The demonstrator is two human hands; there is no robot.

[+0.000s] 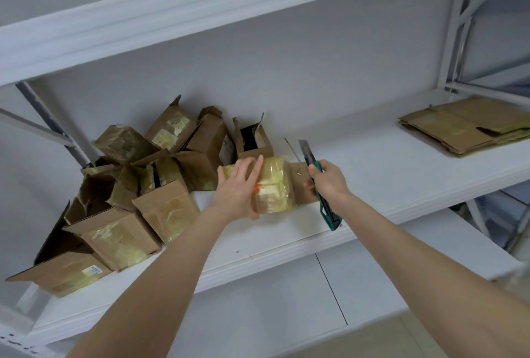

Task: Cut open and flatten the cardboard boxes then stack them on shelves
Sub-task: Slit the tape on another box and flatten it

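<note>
Cardboard box (275, 185), wrapped in yellowish tape with a small orange mark on it, lies on the white shelf (372, 171) directly under the left hand (238, 188). That hand's fingers (246, 168) are straight and slightly spread, laid flat across the top of the box, with the thumb at the near edge. Just to the right of those fingers, past a bare brown end flap, the right hand (327, 178) has its fingers clamped round the handle of a green utility knife (329, 211). The blade is extended and points up and away from the knuckles, and the butt of the handle sticks out below the wrist. Left of the left fingers and beyond them, a pile of opened boxes (137, 185) sits jumbled against the wall, flaps up and tape hanging. Well to the right of the knife hand, a stack of flattened cardboard (464, 128) lies on the same shelf.
</note>
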